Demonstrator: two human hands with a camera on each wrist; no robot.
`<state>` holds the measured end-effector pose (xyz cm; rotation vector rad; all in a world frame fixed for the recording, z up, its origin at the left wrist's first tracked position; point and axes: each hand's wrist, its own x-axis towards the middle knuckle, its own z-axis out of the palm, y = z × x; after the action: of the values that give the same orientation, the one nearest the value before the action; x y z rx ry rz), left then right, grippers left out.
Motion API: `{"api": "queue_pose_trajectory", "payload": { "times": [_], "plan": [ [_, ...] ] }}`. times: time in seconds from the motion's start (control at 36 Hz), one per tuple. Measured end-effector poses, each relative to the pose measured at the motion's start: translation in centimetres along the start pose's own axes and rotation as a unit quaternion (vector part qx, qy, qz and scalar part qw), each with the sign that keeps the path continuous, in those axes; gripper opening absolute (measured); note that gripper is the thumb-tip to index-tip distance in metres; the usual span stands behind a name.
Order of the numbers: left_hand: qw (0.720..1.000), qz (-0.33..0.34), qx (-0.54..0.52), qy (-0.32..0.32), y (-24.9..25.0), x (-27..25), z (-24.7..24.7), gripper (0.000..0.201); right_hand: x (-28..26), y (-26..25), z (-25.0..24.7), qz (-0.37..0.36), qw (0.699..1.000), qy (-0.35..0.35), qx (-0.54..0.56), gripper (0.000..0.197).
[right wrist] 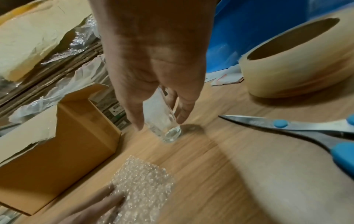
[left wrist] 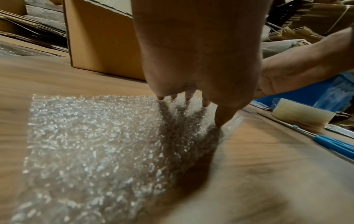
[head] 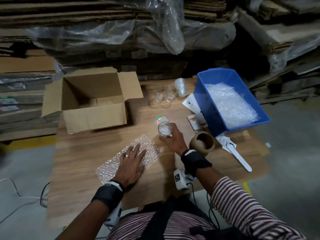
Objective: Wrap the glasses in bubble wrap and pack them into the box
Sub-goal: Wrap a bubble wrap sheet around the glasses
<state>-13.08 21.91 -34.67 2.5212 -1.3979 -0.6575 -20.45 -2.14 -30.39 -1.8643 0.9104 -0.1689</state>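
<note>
I am pinning the soft, featherlight bubble wrap sheet (head: 128, 158) under my flat left hand (head: 132, 162) while my right hand (head: 173, 139) fingers are gripping the slick, fragile drinking glass (head: 163, 129) by its sides, at two o'clock from the sheet.

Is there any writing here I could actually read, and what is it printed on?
Round green and red sticker: one white letter, perhaps "P", rest hidden by the glass.
White paper sheet: round emblem, too small.
Orange-striped card: blurred.
Labels on stacked cardboard: blurred.

Wood-grain surface (head: 97, 153) carries open brown cardboard box (head: 93, 116), clear bubble-wrap sheet (head: 110, 166), two empty clear glasses (head: 163, 95), blue plastic bin (head: 216, 116), tan tape roll (head: 202, 143), blue-handled scissors (right wrist: 298, 128).
</note>
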Motion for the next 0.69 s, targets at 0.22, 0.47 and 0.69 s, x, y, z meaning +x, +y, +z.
{"api": "queue_pose_trajectory", "payload": {
  "times": [0.22, 0.47, 0.69],
  "plan": [
    [0.999, -0.028, 0.007, -0.018, 1.0, 0.0, -0.5, 0.071, -2.3, -1.5, -0.1, -0.03, 1.0, 0.002, 0.007, 0.053],
    [0.999, -0.05, 0.001, -0.005, 1.2, -0.2, -0.6, 0.082, -3.0, -1.5, 3.8, 0.037, 0.987, -0.058, -0.142, 0.061],
    [0.999, -0.045, -0.014, 0.011, 1.0, -0.6, -0.9, 0.078, -3.1, -1.1, 4.8, 0.047, 0.981, -0.052, -0.179, 0.06]
  ]
}}
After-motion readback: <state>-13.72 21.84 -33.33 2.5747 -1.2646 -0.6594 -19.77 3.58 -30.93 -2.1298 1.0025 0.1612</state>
